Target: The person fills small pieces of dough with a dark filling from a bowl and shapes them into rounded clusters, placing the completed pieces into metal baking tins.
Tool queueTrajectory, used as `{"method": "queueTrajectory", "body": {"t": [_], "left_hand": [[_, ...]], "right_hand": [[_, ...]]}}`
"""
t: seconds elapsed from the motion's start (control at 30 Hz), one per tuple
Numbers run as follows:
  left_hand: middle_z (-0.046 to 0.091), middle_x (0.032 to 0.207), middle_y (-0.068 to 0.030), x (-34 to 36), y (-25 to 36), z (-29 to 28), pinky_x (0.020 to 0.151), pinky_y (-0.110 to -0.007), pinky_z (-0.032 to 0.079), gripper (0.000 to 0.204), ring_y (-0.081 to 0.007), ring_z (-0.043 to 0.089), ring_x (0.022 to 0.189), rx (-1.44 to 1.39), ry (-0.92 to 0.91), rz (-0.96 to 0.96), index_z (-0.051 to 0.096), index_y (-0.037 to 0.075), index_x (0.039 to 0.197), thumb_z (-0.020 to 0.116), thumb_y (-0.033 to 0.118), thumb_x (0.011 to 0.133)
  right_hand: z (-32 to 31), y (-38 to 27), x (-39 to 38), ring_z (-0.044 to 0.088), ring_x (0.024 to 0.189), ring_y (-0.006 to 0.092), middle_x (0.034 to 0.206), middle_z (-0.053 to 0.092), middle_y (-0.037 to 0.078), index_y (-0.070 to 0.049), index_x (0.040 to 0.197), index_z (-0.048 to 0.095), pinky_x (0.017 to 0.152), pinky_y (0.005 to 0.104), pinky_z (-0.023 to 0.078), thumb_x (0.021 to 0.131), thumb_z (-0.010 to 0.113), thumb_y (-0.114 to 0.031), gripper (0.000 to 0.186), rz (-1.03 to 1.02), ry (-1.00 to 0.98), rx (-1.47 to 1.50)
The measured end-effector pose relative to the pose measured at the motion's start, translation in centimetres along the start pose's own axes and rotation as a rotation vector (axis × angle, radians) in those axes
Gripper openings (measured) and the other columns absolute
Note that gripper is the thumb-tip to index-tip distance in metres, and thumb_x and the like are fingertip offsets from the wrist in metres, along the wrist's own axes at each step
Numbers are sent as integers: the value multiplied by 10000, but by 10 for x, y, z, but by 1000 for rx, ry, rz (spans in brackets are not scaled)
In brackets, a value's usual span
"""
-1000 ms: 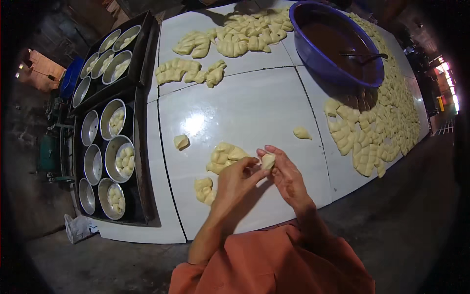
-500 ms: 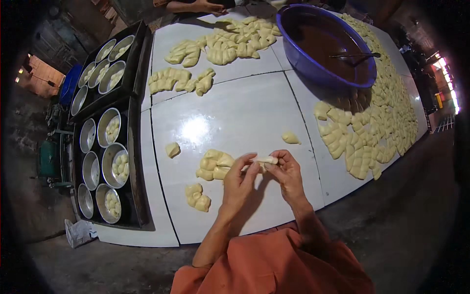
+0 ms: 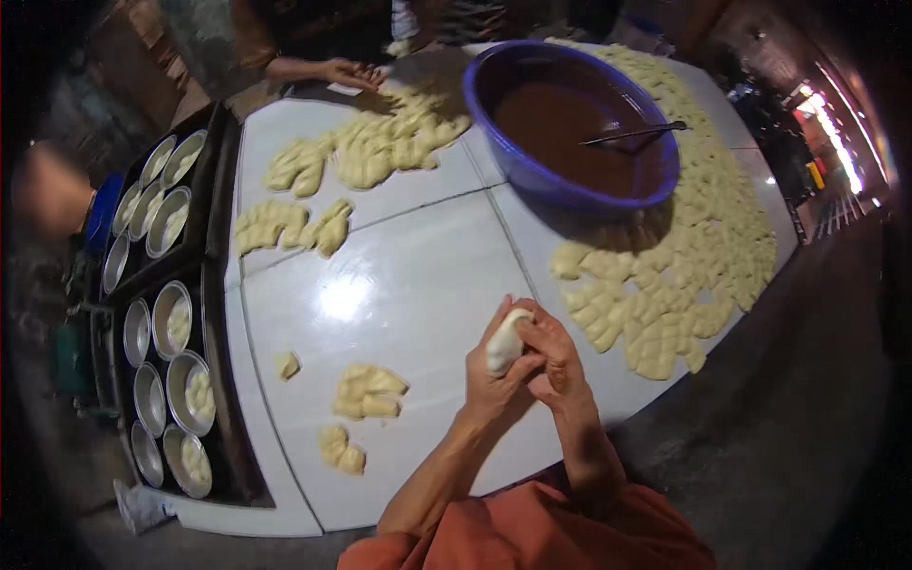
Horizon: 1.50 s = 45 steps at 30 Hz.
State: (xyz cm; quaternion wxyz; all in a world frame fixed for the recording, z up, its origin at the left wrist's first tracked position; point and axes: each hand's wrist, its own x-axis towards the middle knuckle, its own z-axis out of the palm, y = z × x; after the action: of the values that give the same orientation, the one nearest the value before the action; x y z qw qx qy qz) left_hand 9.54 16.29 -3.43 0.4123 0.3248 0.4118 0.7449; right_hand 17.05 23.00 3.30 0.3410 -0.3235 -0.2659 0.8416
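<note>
Both my hands are cupped together over the near part of the white tabletop. A smooth, pale lump of dough point(image 3: 505, 349) sits between them. My left hand point(image 3: 483, 388) wraps it from the left and below, closed. My right hand point(image 3: 560, 369) presses on it from the right with bent fingers and thumb, hiding part of the lump. To the left of my hands lie a clump of dough pieces point(image 3: 368, 390), a smaller clump point(image 3: 341, 450) nearer to me, and one single dough piece point(image 3: 288, 365).
A purple basin point(image 3: 560, 192) of brown liquid, with a dark handle point(image 3: 635, 133) in it, stands far right. Spread dough pieces point(image 3: 684, 285) cover the right side. Black trays point(image 3: 249, 454) with round tins point(image 3: 193, 393) line the left. Another person's hand point(image 3: 353, 74) is beyond far dough point(image 3: 375, 152).
My view has swung, so the table appears shifted left and down. My hands have closed together around the dough from a fingertip hold. The lone piece beyond them is out of sight.
</note>
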Motion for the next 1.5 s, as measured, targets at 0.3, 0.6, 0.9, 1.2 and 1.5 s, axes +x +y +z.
{"method": "queueTrajectory", "body": {"t": [0.3, 0.6, 0.9, 1.2, 1.5], "left_hand": [[635, 1286, -169, -26, 6, -44, 821, -296, 562, 462, -195, 693, 1004, 242, 97, -390, 531, -1, 1386, 668, 120, 962], [710, 1139, -159, -26, 74, -41, 788, -271, 549, 368, -187, 698, 1012, 489, 160, -426, 596, -39, 1297, 639, 142, 979], [704, 1119, -173, -27, 56, -39, 839, -285, 546, 347, -181, 680, 1004, 613, 53, -420, 605, -52, 1238, 673, 77, 924], [661, 1245, -114, 18, 68, -26, 923, -315, 514, 384, -186, 640, 1108, 211, 3, -441, 582, -8, 1323, 597, 213, 1009], [674, 1084, -113, 10, 64, -33, 776, -387, 551, 412, -230, 653, 899, -506, 243, -455, 598, -1, 1230, 583, 342, 1004]], "right_hand": [[-19, -185, 139, 636, 850, 158, 913, 666, 67, -29, 1063, 612, 744, 306, 498, 975, 591, -279, 266, -506, 24, -1104], [-35, -195, 224, 675, 1001, 345, 1050, 710, 191, -33, 1080, 707, 861, 444, 504, 859, 625, -252, 322, -34, -270, -2143], [-41, -184, 240, 640, 779, 209, 881, 688, 89, -25, 966, 694, 729, 369, 496, 886, 635, -301, 293, -134, -250, -1773], [36, -144, 145, 627, 629, 115, 770, 629, 53, -75, 1038, 558, 558, 221, 526, 962, 644, -179, 155, -51, -359, -526], [8, -3, 63, 641, 978, 141, 1048, 627, 60, -56, 1194, 536, 841, 295, 545, 957, 622, -128, 262, 116, -323, -288]]}}
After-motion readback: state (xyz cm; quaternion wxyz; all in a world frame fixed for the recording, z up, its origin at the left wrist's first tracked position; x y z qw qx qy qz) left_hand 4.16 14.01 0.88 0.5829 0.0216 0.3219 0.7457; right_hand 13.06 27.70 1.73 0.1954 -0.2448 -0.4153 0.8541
